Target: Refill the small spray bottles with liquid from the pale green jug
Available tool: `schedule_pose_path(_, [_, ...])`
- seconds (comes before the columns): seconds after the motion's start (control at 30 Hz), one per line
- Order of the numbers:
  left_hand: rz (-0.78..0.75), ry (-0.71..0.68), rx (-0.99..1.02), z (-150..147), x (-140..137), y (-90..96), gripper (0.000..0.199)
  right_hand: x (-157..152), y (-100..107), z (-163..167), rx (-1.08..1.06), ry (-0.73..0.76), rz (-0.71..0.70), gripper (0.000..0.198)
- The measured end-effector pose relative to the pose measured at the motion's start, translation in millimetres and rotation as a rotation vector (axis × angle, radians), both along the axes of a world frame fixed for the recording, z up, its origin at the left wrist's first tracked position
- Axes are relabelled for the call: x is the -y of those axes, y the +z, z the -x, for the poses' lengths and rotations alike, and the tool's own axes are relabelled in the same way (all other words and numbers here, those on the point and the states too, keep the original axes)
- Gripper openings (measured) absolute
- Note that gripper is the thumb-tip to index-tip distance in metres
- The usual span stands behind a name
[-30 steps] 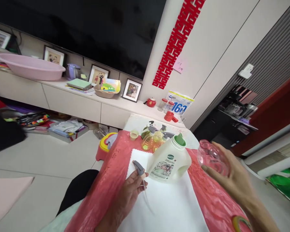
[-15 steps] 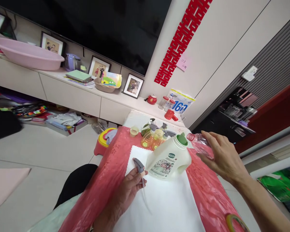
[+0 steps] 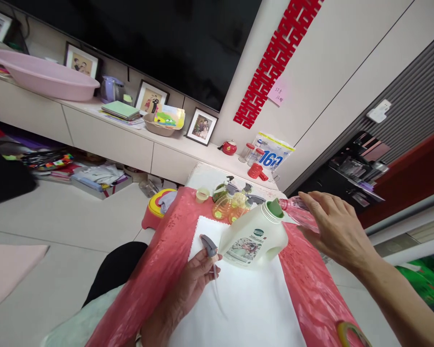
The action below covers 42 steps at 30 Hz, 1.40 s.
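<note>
My left hand (image 3: 197, 279) pinches a grey spray pump head (image 3: 210, 246), its thin clear dip tube hanging down over the white mat (image 3: 253, 303). In my right hand (image 3: 336, 226) is a clear plastic bottle (image 3: 299, 212), tipped sideways with its mouth at the green spout of a large white detergent jug (image 3: 251, 241). The jug stands uncapped on the mat between my hands. Behind it are several spray bottles (image 3: 222, 205) with yellowish liquid and grey pump heads. A small pale cup (image 3: 202, 194) sits to their left.
A red plastic cover (image 3: 159, 260) drapes the table. A tape roll (image 3: 352, 333) lies at the near right corner. Beyond the table runs a cabinet (image 3: 108, 137) with photo frames, a pink basin (image 3: 47, 79) and jars. A yellow-and-red stool (image 3: 155, 212) stands at left.
My right hand has brought the clear bottle left, so its mouth has come to the jug's green spout. The left hand keeps hold of the pump head in much the same place.
</note>
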<state>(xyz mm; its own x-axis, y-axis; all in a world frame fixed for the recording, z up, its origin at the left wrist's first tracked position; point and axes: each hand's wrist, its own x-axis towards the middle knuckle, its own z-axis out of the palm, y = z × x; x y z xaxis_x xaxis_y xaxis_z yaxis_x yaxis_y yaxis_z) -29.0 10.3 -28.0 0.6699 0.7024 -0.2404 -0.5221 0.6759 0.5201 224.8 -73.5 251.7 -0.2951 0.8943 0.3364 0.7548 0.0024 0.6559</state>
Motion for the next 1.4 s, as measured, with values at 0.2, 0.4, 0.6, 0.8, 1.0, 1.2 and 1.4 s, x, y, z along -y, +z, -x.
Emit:
schedule_pose_path(0.2, [-0.004,0.002,-0.001,0,0,-1.3,0.044,-4,4,2,0.062,0.007,0.001,0.047])
schedule_pose_path(0.4, [-0.013,-0.006,0.013,0,0,-4.2,0.042,-5,8,4,0.086,0.014,0.0,0.048])
schedule_pose_path(0.6, [0.003,-0.005,0.01,1,0,-1.8,0.043,-7,11,4,0.098,-0.02,0.021,0.047])
schedule_pose_path(0.8, [0.0,-0.013,0.013,2,0,1.2,0.044,-8,12,3,0.103,-0.017,0.037,0.049])
schedule_pose_path(1.0, [0.004,-0.014,0.019,0,-1,-3.4,0.045,-8,15,9,0.057,-0.033,0.012,0.051])
schedule_pose_path(1.2, [0.005,-0.011,0.022,0,-1,-3.7,0.044,-8,15,11,0.047,-0.041,-0.009,0.052])
schedule_pose_path(1.4, [0.002,-0.014,0.017,0,0,-2.1,0.046,-9,17,14,0.068,-0.03,-0.021,0.051])
